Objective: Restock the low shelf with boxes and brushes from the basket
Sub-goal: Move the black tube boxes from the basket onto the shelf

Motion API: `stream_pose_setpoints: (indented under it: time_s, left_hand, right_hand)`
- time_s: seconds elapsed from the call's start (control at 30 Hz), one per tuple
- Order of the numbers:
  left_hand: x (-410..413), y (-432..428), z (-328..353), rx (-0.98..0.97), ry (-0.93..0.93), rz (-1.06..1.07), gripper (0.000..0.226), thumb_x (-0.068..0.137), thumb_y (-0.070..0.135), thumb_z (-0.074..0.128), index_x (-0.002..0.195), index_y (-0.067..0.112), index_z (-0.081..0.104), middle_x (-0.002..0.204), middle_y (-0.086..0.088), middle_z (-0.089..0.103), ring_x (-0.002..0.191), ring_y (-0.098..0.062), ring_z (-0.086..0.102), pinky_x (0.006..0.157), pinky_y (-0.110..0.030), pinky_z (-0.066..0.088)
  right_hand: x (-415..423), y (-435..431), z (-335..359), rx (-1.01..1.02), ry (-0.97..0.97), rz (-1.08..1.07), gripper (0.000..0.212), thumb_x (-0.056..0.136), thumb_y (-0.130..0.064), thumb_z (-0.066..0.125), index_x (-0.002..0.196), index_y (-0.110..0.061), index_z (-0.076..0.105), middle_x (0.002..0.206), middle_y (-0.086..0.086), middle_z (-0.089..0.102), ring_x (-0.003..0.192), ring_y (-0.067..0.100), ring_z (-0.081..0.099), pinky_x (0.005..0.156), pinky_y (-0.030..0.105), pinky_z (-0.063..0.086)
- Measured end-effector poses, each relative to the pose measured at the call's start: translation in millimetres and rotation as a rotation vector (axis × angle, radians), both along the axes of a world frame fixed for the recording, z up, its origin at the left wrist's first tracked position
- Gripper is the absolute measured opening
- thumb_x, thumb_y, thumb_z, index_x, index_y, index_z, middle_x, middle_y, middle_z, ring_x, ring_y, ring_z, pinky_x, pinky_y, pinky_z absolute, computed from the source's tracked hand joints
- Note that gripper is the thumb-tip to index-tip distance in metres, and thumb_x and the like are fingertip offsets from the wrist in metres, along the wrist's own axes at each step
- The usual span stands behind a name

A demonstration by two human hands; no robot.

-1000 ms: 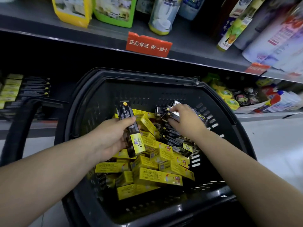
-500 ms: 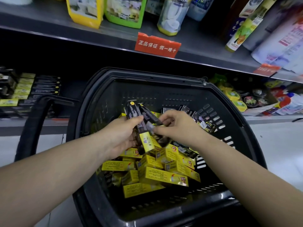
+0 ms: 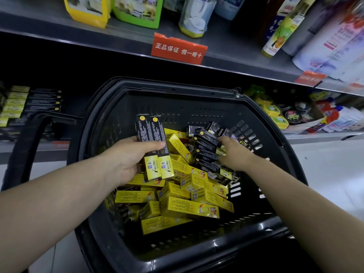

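Second 爵士 box now in left hand.

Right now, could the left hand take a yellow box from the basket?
Probably not yet. The left hand grips two black boxes, so it is full. The yellow boxes lie uncovered in the basket just below it, so the way itself is free.

You can enter the basket freely from above; its far wall at 12 o'clock and the raised handle at 9 o'clock hem you in. The upper shelf overhangs the low shelf, where stacked boxes fill the 10 o'clock end.
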State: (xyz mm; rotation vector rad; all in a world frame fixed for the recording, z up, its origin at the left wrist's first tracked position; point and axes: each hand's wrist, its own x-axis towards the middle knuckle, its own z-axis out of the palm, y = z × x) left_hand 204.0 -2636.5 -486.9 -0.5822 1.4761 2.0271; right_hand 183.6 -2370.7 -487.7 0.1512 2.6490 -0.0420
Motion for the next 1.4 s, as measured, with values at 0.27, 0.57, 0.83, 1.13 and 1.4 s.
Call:
stream_pose_setpoints:
  time_s: [0.27, 0.57, 0.83, 1.13, 1.4]
  left_hand:
    - [1, 1, 1, 0.037, -0.008, -0.045, 0.038, 0.078, 0.009, 0.069, 0.114, 0.015, 0.057, 0.095, -0.009, 0.070, 0.081, -0.022, 0.066, 0.058, -0.033, 0.049]
    - [2, 1, 3, 0.033, 0.015, -0.107, 0.020, 0.078, 0.005, 0.069, 0.092, 0.016, 0.061, 0.083, -0.005, 0.071, 0.077, -0.020, 0.066, 0.063, -0.033, 0.050]
    - [4, 0, 6, 0.017, -0.006, -0.105, 0.021, 0.077, 0.006, 0.070, 0.096, 0.012, 0.063, 0.090, -0.009, 0.070, 0.076, -0.022, 0.065, 0.061, -0.033, 0.051]
    - [6, -1, 5, 0.009, 0.007, -0.096, 0.019, 0.078, 0.006, 0.070, 0.091, 0.014, 0.060, 0.086, -0.007, 0.070, 0.079, -0.022, 0.065, 0.066, -0.036, 0.052]
    - [7, 0, 10, 0.038, -0.009, -0.097, 0.025, 0.080, 0.014, 0.069, 0.104, 0.011, 0.062, 0.090, -0.010, 0.071, 0.076, -0.023, 0.067, 0.065, -0.036, 0.053]
  right_hand:
    - [-14, -13, -30, 0.088, 0.181, 0.088, 0.076, 0.094, -0.029, 0.051, 0.151, -0.021, 0.001, 0.142, 0.016, 0.034, 0.128, 0.035, 0.039, 0.092, 0.042, 0.044]
    - [-21, -20, -37, 0.403, 0.469, 0.372, 0.034, 0.087, -0.014, 0.059, 0.120, -0.010, 0.053, 0.120, 0.010, 0.053, 0.110, 0.030, 0.049, 0.094, 0.038, 0.038]
    - [-18, -29, -40, 0.172, 0.394, 0.210, 0.059, 0.086, 0.000, 0.057, 0.135, -0.013, 0.029, 0.130, 0.014, 0.046, 0.117, 0.031, 0.047, 0.093, 0.037, 0.042]
    - [-21, -23, -38, 0.178, 0.297, 0.186, 0.064, 0.090, -0.005, 0.056, 0.143, -0.023, 0.024, 0.140, 0.010, 0.038, 0.124, 0.032, 0.038, 0.088, 0.040, 0.049]
    - [-11, -64, 34, -0.567, 0.508, -0.025, 0.053, 0.082, -0.048, 0.065, 0.124, -0.027, 0.040, 0.102, -0.004, 0.060, 0.091, 0.015, 0.059, 0.073, 0.028, 0.050]
